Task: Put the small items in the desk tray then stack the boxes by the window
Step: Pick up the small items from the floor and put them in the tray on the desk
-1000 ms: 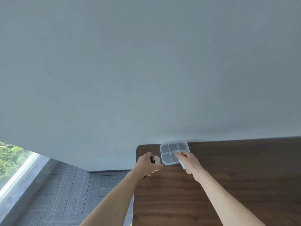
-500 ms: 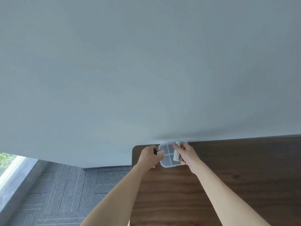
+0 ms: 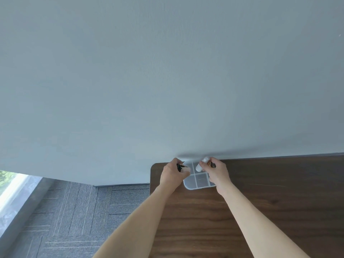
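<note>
The desk tray (image 3: 197, 181) is a small translucent plastic box with rounded corners, split by cross walls into four compartments. It lies flat on the dark wood tabletop (image 3: 270, 202) at its far left corner, against the wall, directly under and between the fingers of both hands. A white cylindrical item (image 3: 202, 163) is pinched upright-tilted in the right hand's fingers, above a far compartment. A small black item (image 3: 179, 167) sits inside the left hand's curled fingers, over the tray's left edge.
</note>
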